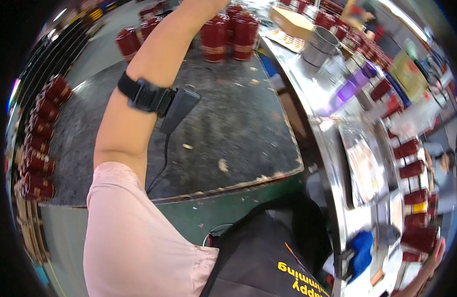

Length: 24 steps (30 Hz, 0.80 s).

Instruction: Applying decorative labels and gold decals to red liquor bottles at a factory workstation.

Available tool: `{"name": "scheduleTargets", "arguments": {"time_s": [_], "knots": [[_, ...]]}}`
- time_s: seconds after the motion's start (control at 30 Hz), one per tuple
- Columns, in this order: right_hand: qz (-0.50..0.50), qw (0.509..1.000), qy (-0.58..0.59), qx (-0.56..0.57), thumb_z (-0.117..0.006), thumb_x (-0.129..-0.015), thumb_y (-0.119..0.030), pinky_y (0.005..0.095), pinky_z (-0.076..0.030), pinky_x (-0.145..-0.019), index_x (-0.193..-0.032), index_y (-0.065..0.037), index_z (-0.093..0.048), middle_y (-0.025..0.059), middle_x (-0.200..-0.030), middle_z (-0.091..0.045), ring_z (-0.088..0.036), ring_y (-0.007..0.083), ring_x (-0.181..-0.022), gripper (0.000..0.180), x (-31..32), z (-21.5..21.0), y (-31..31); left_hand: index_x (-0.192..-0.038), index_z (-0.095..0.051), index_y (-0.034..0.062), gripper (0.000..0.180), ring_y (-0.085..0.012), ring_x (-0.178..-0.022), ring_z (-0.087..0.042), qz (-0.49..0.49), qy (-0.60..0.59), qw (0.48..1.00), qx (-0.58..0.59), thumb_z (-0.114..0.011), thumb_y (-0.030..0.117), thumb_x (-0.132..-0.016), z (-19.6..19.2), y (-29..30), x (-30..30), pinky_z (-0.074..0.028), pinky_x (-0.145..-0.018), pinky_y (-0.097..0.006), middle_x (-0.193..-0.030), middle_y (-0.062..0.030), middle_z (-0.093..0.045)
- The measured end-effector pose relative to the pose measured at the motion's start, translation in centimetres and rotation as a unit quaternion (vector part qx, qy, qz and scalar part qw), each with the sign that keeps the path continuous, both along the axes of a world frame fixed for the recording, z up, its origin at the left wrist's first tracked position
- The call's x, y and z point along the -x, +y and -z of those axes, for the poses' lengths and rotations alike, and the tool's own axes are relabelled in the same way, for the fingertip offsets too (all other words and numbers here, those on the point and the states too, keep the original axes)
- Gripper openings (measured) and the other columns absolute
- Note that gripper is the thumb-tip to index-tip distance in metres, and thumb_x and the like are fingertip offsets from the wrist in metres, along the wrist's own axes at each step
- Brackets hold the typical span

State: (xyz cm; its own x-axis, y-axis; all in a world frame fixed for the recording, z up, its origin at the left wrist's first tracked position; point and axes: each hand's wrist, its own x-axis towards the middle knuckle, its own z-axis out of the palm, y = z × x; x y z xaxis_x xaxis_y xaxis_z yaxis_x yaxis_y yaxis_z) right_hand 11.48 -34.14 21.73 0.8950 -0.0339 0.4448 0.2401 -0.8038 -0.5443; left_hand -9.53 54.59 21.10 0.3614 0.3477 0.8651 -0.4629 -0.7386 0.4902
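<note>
My left arm, in a pale pink sleeve, stretches up across the dark worktop [228, 119]. A black strap with a small black device [181, 106] and a cable is around its forearm. The left hand lies past the top edge, near dark red wrapped canisters [214, 39] at the worktop's far end. At the lower right, my right hand [438, 252] is closed at the end of a dark red canister [419, 239], which lies tilted over the metal counter's far side. Part of that hand's grip is hidden.
A metal counter [315, 106] runs along the right, carrying a tray [362, 171], a grey metal pot [320, 46], a cardboard box [291, 22], a purple bottle [354, 84] and a blue cloth [361, 252]. More canisters [38, 161] line the left edge. Another person [445, 166] is at far right.
</note>
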Motion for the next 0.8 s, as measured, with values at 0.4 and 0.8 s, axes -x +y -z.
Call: {"name": "scheduleTargets", "arguments": {"time_s": [0.4,0.8], "knots": [[-0.208,0.87,0.05,-0.444,-0.058,-0.095,-0.019,0.0317,-0.048,-0.093,-0.117,0.002,-0.061,0.0132,-0.113,-0.066,-0.062,0.0193,-0.104,0.03,13.3,7.7,16.4,-0.142,-0.034,0.0007,0.084,-0.021,-0.118,-0.052,0.745,0.302,0.587,0.096,-0.071,0.048,-0.083,10.8,-51.9,-10.4,-0.045,-0.099,-0.036,-0.131,-0.0149,-0.05],[-0.068,0.847,0.207,-0.485,-0.046,-0.101,-0.047,0.0264,-0.048,-0.074,-0.119,-0.007,-0.06,0.001,-0.103,-0.062,-0.055,0.0106,-0.092,0.046,10.6,19.1,11.6,-0.099,-0.063,0.0047,0.04,-0.0136,-0.067,-0.067,0.626,0.536,0.428,0.37,-0.059,0.044,-0.092,17.5,-59.4,-14.6,-0.057,-0.063,-0.028,-0.081,-0.0061,-0.068]]}}
